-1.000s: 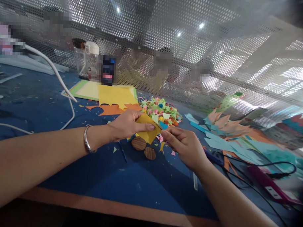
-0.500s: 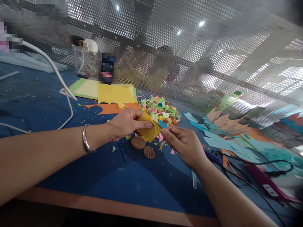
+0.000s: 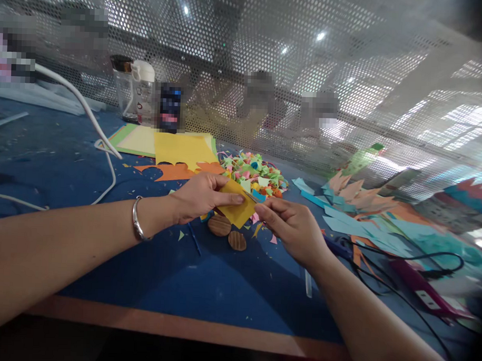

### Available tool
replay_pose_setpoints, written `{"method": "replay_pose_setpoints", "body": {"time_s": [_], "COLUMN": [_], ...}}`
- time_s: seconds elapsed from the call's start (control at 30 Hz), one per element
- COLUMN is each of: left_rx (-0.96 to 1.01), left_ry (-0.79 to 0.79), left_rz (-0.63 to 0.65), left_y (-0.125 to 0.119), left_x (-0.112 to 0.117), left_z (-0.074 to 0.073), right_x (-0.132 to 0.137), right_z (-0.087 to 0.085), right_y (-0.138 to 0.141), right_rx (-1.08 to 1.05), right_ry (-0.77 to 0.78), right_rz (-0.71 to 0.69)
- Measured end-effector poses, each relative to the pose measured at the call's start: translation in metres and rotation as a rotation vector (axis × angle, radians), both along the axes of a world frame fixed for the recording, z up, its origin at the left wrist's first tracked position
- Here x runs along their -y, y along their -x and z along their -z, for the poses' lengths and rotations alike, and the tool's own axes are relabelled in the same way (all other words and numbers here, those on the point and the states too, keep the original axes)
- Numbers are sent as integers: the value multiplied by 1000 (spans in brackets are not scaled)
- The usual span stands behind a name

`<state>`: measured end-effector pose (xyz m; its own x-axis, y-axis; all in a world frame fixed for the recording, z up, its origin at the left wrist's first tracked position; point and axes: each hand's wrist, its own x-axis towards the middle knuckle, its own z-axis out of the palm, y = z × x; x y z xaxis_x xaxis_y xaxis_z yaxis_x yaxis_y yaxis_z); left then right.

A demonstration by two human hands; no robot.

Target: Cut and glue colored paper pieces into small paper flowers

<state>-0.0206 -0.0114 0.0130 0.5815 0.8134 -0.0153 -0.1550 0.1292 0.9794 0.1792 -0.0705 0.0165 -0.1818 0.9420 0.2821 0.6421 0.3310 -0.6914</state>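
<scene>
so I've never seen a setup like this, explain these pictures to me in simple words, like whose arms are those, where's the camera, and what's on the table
There's no machine here: those are one person's bare hands, seen by a camera worn on that person's head, looking forward and down.

The left hand, with a silver bracelet at its wrist, holds a piece of yellow paper. The right hand pinches a thin tool at the paper's edge; most of it is hidden, so I can't say what it is.

On the blue table beneath are two brown striped ovals, with a heap of colored paper scraps beyond the hands. Two bottles stand farther back, and a purple power strip lies at the right. Behind everything is a screen full of small holes.
</scene>
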Motion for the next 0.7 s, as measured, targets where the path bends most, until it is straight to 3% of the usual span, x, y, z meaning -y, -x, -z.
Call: {"method": "replay_pose_setpoints", "body": {"time_s": [0.7], "left_rx": [21], "left_ry": [47], "left_rz": [90], "left_y": [0], "left_x": [-1], "left_z": [3], "right_x": [0], "right_z": [0], "right_y": [1], "right_rx": [8], "right_ry": [3], "right_rz": [-10]}}
